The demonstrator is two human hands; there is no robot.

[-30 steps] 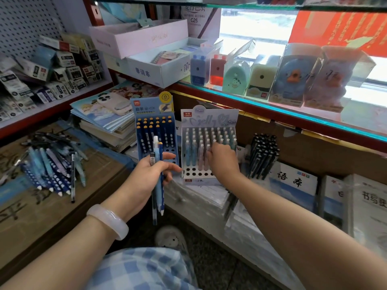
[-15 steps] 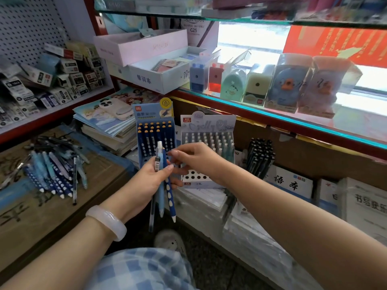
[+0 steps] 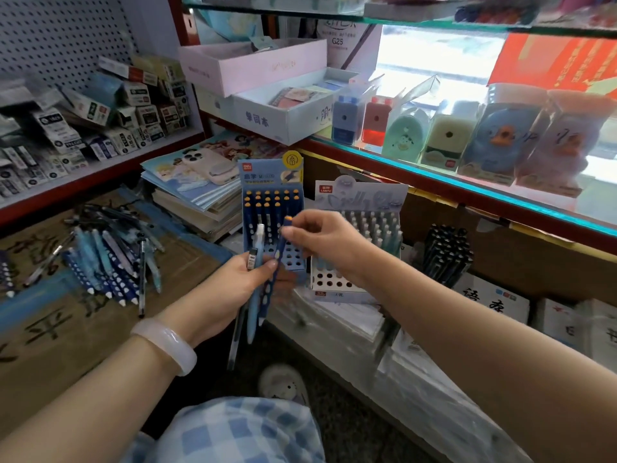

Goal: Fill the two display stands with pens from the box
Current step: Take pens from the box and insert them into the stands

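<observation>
Far left, on flattened brown cardboard box (image 3: 66,329): loose heap of blue and dark-blue pens (image 3: 107,262), some with white-dotted barrels, still waiting for placement.

Centre-left: left hand (image 3: 230,289) with pale bangle at wrist, raised before the stands; grip closed round a small bundle of pens (image 3: 252,309), among them a light-blue pen with white cap and a dark barrel hanging below the palm.

Centre: tall blue cardboard display stand (image 3: 272,208) with orange-tipped dark-blue pens in upper rows; several lower holes visibly vacant. Partly filled, by estimate a little over half.

Centre, in front of that stand: dark-blue white-dotted pen with orange tip (image 3: 282,248), pinched near its top, lower end still among the left hand's bundle.

Centre-right: right hand (image 3: 320,238), forearm reaching in from lower right, thumb and forefinger in narrow grip on that pen's upper end, other fingers curled.

Right: pale grey-blue display stand (image 3: 360,238) with pastel capped pens in most rows; front holes vacant. Nearer to full, front row outstanding.

Remaining: bundle in hand, then heap on box.
</observation>
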